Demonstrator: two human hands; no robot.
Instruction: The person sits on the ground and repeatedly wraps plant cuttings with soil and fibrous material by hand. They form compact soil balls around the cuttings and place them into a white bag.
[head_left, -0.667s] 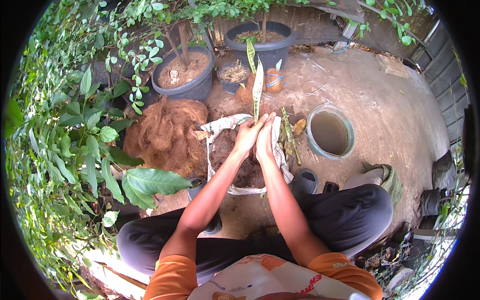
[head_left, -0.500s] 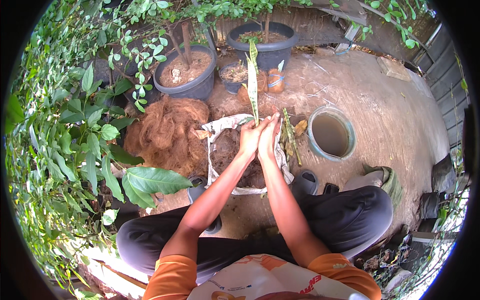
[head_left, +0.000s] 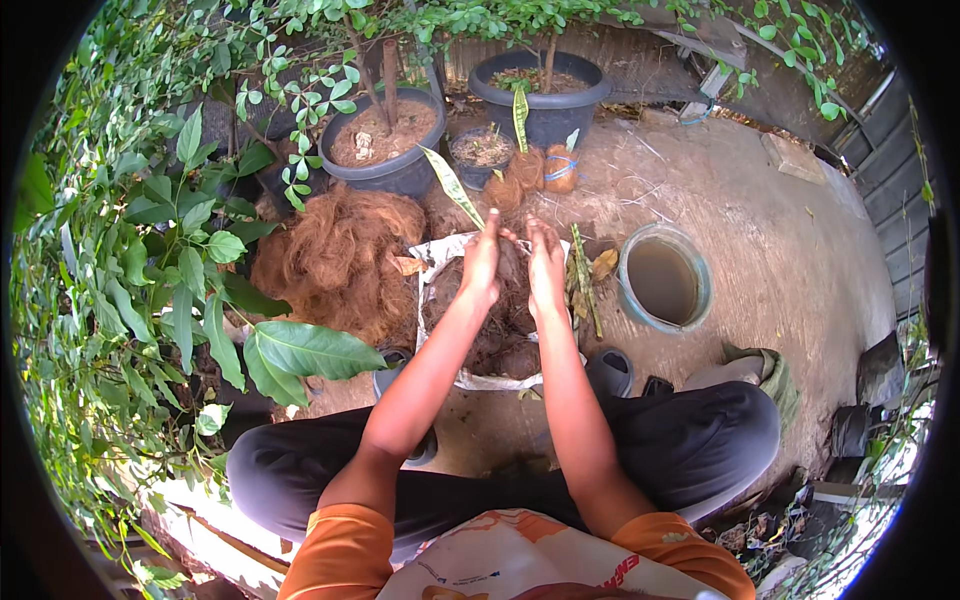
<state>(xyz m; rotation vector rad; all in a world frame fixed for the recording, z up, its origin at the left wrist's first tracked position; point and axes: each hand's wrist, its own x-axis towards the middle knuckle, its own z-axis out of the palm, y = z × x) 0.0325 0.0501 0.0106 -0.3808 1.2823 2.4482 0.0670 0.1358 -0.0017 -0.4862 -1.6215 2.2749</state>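
My left hand is over the white sack, its fingers closed about the base of a variegated snake plant leaf. The leaf tilts up to the left, its lower end hidden behind the fingers. A short distance to the right, my right hand has its fingers stretched out, palm turned toward the left hand. Dark fibrous potting material fills the open sack under both hands.
A heap of brown coconut fibre lies left of the sack. To the right are cut green stalks and a bucket of murky water. Fibre-wrapped balls and large black pots are beyond. Leafy branches reach in from the left.
My hands have parted from being pressed together around the leaf. The leaf has gone from nearly upright to leaning left, and a second snake plant leaf behind shows more fully.
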